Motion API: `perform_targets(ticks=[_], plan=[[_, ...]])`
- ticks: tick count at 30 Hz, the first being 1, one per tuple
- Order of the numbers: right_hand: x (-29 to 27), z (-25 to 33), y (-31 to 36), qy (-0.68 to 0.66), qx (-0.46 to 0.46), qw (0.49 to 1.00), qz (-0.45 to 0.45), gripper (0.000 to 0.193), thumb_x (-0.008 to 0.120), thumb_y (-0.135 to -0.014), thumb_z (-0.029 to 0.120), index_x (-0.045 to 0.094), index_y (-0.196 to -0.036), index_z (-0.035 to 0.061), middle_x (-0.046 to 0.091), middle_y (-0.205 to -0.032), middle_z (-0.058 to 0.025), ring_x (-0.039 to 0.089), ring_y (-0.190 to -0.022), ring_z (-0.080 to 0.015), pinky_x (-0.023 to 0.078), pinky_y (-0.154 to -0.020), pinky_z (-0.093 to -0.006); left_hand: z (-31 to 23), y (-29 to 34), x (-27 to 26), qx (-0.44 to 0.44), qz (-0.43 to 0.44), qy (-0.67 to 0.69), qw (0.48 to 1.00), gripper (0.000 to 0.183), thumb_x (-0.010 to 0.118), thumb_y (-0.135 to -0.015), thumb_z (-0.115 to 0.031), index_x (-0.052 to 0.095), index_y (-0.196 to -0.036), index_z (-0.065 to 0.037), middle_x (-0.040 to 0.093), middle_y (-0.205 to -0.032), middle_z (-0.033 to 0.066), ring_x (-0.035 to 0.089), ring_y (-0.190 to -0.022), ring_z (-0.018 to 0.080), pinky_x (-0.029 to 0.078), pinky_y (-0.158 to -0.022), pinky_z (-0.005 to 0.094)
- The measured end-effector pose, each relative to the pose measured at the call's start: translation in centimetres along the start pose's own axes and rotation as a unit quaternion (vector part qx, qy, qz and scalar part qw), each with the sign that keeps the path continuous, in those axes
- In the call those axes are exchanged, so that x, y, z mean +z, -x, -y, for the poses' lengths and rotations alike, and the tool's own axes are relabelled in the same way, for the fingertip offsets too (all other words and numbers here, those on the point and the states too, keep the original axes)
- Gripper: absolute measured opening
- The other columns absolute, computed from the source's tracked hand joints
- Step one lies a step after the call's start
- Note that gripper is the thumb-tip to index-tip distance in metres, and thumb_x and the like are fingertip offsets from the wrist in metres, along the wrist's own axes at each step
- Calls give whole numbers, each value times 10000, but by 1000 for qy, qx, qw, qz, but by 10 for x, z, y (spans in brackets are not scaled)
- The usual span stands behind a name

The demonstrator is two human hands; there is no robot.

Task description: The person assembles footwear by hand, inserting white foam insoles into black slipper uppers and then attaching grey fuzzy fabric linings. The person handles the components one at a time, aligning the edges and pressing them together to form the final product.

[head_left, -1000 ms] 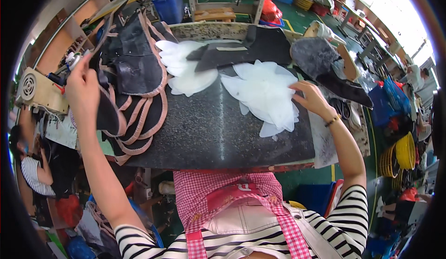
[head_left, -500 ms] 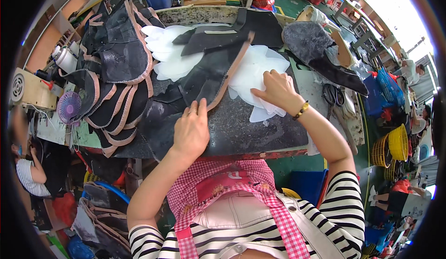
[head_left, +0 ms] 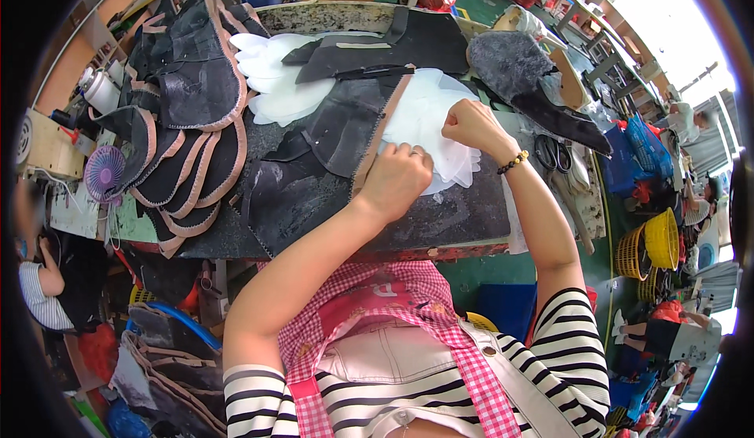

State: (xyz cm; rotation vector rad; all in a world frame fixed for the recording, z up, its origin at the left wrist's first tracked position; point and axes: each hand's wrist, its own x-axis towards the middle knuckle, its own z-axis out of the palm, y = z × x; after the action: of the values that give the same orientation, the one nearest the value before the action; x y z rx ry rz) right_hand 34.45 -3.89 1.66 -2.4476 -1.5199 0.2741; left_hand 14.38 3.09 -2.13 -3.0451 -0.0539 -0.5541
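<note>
A black boot-shaped piece with a pink stitched edge lies on the dark work board in front of me. Beside it, on the right, spreads a fanned pile of white thin cut pieces. My left hand is closed at the near side of this pile, next to the pink edge, its fingertips curled under and hidden. Over the pile's right side, my right hand is closed in a pinch; what lies in its fingers is hidden. Another white stack sits farther left, partly under black pieces.
Many black pieces with pink edging are heaped at the left. A grey furry piece and black scissors lie right. A purple fan stands far left. Yellow baskets and people are beyond the table's right.
My left hand has left the black piece and moved right to the white pile. The black piece, raised and tilted before, now lies flatter. My right hand has closed more tightly.
</note>
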Motion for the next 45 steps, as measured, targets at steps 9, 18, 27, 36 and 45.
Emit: perform_targets(ticks=[9,18,27,36,45], plan=[[25,-11,93,-143,-33,984,-104,200,578,-772,60,683,-938,24,692,-912,-148,662,-838,-300,516,-768,-380,13,-24,18,196,-18,-28,980,70,610,-748,-84,636,-808,-58,670,-850,62,661,-792,181,493,-695,284],[49,-3,130,-23,-122,981,-151,395,580,-737,-44,628,-1124,20,612,-1214,-135,556,-1148,-306,473,-961,-388,21,-30,33,107,-49,151,982,123,616,-803,-81,672,-895,-21,695,-878,89,670,-827,220,522,-737,336],[31,0,117,1,-134,986,-100,300,640,-787,82,645,-1084,42,612,-1199,-137,594,-1050,-321,499,-892,-375,67,-24,-58,-243,-296,634,672,214,646,-911,-138,677,-1030,37,698,-845,49,637,-743,83,491,-651,218],[67,117,82,-720,7,673,170,249,679,-900,177,663,-1042,-26,695,-844,-67,657,-704,-134,538,-618,-238,41,174,-104,-448,-276,620,582,211,672,-900,-133,671,-1027,36,697,-877,63,652,-775,106,482,-657,203],[87,164,79,-316,-66,943,86,262,725,-825,215,670,-867,-38,639,-798,-61,570,-678,-115,478,-642,-267,57,230,-67,-506,-229,421,717,134,723,-809,-97,695,-879,13,632,-1127,103,631,-866,147,502,-745,273]])
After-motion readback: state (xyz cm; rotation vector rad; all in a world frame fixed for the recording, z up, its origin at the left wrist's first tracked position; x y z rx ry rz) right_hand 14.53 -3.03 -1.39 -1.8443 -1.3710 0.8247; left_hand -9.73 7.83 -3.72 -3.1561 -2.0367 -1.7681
